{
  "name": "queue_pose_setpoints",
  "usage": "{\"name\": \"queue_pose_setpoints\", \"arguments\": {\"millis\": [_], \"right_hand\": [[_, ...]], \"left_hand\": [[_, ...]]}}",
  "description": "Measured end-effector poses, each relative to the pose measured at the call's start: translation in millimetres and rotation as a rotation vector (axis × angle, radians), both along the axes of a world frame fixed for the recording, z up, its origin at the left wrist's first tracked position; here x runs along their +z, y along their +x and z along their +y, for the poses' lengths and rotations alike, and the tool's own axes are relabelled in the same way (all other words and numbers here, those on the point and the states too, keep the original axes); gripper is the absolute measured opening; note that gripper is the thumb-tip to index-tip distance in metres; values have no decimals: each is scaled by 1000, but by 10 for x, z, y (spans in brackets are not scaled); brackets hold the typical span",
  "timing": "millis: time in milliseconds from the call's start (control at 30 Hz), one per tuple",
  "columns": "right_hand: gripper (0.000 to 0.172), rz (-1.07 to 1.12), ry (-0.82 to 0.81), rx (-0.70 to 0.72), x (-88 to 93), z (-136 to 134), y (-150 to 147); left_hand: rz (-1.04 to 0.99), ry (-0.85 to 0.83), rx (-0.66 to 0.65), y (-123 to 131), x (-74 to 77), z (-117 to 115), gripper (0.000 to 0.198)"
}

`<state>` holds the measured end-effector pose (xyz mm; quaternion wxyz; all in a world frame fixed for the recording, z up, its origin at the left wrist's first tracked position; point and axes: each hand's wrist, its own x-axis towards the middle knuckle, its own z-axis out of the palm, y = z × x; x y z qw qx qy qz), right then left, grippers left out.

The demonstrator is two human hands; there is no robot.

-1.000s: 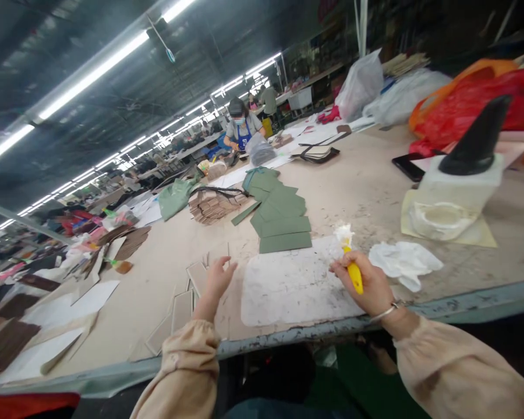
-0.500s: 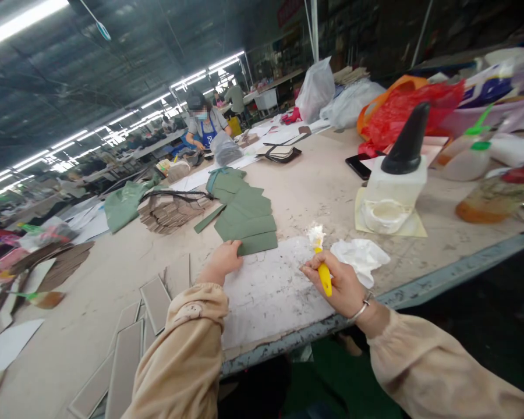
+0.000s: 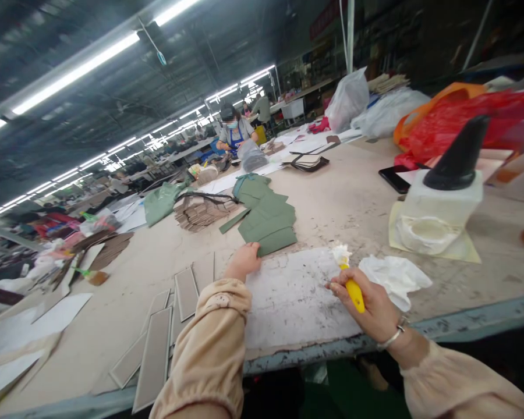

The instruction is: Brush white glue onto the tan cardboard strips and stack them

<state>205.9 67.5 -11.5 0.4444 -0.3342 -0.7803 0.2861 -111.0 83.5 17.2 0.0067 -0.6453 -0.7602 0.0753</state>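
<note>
My left hand (image 3: 245, 260) is at the near left corner of the fanned flat green pieces (image 3: 271, 218), its fingers closed on the edge of the nearest one; the fingertips are partly hidden. My right hand (image 3: 369, 302) grips a brush by its yellow handle (image 3: 354, 295). Thick white paste (image 3: 341, 255) covers the brush's end, hiding the bristles. The brush is held over the right side of a stained white sheet (image 3: 292, 297). Crumpled white tissue (image 3: 395, 278) lies just beyond my right hand.
A white glue container with a black cone (image 3: 458, 157) stands at right, near a phone (image 3: 394, 179) and red bag (image 3: 471, 119). Brown stacked pieces (image 3: 205, 210) lie left of the green ones. Grey-brown panels (image 3: 152, 358) lie near my left sleeve. A co-worker (image 3: 236, 131) works at the far end.
The view has turned left, so everything appears farther right. My left hand stays at the green pieces' edge, and my right hand still holds the brush over the white sheet.
</note>
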Motion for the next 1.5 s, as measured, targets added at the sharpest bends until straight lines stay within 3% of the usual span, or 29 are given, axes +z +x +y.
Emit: {"name": "queue_pose_setpoints", "arguments": {"millis": [233, 367, 500, 600, 633, 700, 800, 900, 1000, 1133, 1333, 1500], "right_hand": [[10, 6, -23, 34, -12, 10, 9], [14, 114, -173, 94, 1, 12, 69], [24, 414, -422, 81, 50, 69, 114], [29, 690, -634, 107, 105, 154, 136], [31, 761, -696, 140, 125, 180, 147], [32, 858, -790, 204, 162, 215, 174], [28, 932, -866, 238, 205, 222, 218], [33, 962, -931, 259, 229, 213, 245], [46, 988, -954, 282, 235, 221, 248], [50, 958, -959, 279, 208, 234, 229], [22, 762, -978, 261, 127, 187, 197], [10, 697, -992, 259, 100, 150, 158]], "left_hand": [[-60, 83, 123, -35, -141, 5, 28], [-108, 239, 252, -135, -62, -117, 36], [-185, 414, 366, -228, 154, -476, 41], [-354, 426, 378, -172, 226, -896, 44], [-564, 427, 376, -118, 212, -1037, 45], [-789, 426, 347, 36, 133, -1270, 42], [-879, 365, 367, 315, -42, -1415, 31], [-943, 323, 435, 537, -165, -1368, 29], [-990, 311, 399, 676, -214, -1312, 31], [-875, 312, 279, 830, -315, -1337, 28], [-658, 460, 54, 1042, -534, -1302, 25], [-559, 512, -26, 1041, -478, -1314, 19]]}}
